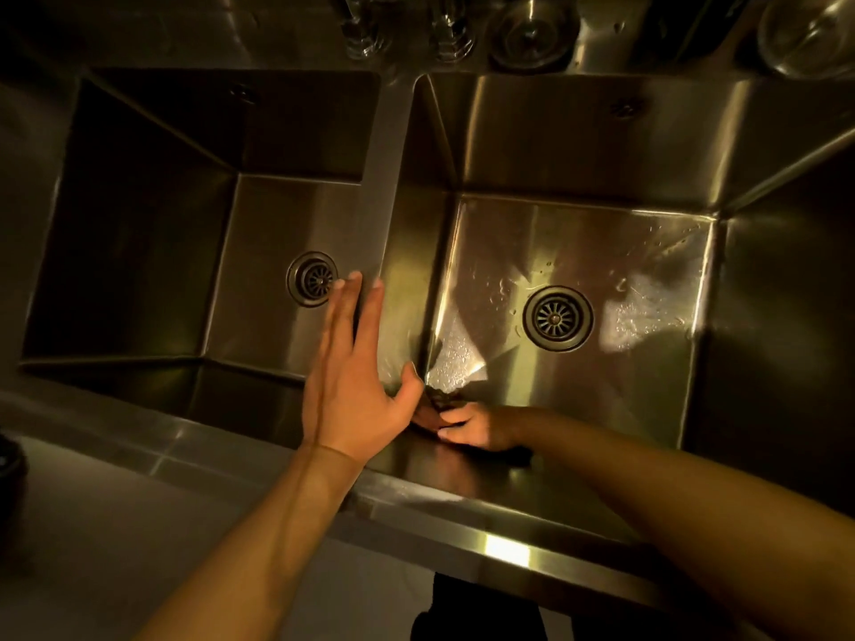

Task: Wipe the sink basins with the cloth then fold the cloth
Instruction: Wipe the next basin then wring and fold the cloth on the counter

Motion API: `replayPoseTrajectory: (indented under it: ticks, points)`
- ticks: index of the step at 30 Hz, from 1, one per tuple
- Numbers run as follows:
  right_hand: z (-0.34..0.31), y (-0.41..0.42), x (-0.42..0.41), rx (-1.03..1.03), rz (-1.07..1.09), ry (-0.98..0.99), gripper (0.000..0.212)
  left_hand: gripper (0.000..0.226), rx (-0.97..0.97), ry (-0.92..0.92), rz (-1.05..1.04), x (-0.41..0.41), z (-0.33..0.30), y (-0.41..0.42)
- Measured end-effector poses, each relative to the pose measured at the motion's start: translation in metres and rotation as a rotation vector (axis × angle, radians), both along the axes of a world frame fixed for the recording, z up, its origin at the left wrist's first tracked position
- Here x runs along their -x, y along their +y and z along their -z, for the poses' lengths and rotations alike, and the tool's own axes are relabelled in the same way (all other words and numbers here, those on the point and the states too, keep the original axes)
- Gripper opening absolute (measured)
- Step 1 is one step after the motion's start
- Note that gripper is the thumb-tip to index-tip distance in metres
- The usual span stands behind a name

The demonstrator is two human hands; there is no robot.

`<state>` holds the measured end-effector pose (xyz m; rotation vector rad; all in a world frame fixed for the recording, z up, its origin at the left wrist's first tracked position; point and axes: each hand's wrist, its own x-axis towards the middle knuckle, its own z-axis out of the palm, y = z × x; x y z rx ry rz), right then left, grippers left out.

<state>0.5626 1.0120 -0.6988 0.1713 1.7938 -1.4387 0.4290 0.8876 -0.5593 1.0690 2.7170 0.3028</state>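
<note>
A: Cloth (443,396): I count 1, a dark wad in the near-left corner of the right basin (578,252), my right hand (467,427) closed around it.

B: And the basins?

A: I see 2, the left basin (152,215) dry-looking, each with 1 drain; the right floor carries water beads.

B: Your left hand (351,363)?

A: Flat, fingers spread, holding nothing, resting over the divider (386,178).

B: The room?

A: Dim, warm light, all stainless steel; glassware (807,32) stands behind the sink.
</note>
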Motion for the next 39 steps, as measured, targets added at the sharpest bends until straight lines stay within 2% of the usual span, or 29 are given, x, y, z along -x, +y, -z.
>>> replayPoseTrajectory:
  ticks: [5, 9, 12, 16, 23, 28, 33, 37, 39]
  points:
    - [-0.001, 0.045, -0.062, -0.153, -0.062, -0.198, 0.048, 0.097, 0.004, -0.043, 0.013, 0.0, -0.005, 0.0]
    - [-0.037, 0.098, -0.151, -0.234, 0.004, -0.377, 0.044, 0.093, -0.013, -0.039, 0.032, 0.001, -0.003, -0.003]
    - [-0.066, 0.119, -0.194, -0.387, 0.002, -0.485, 0.043, 0.095, -0.039, -0.048, 0.043, 0.002, 0.0, -0.003]
    - [-0.082, 0.1, -0.172, -0.401, 0.062, -0.523, 0.044, 0.098, -0.07, -0.048, 0.06, 0.004, 0.005, -0.005]
    - [-0.092, 0.013, -0.056, -0.214, 0.116, -0.272, 0.045, 0.098, -0.061, -0.073, 0.044, 0.002, 0.005, -0.005]
    - [-0.09, -0.037, 0.001, -0.171, 0.164, -0.201, 0.039, 0.097, -0.056, -0.091, 0.045, 0.002, -0.002, -0.004]
    - [-0.088, -0.012, -0.029, -0.202, 0.208, -0.21, 0.025, 0.094, -0.078, -0.1, 0.044, 0.001, -0.005, -0.003]
    - [-0.085, 0.027, -0.085, -0.358, 0.16, -0.38, 0.032, 0.095, -0.073, -0.125, 0.051, 0.003, -0.002, -0.004]
    - [-0.087, 0.047, -0.113, -0.41, 0.235, -0.496, 0.031, 0.095, -0.046, -0.145, 0.063, 0.003, -0.002, -0.003]
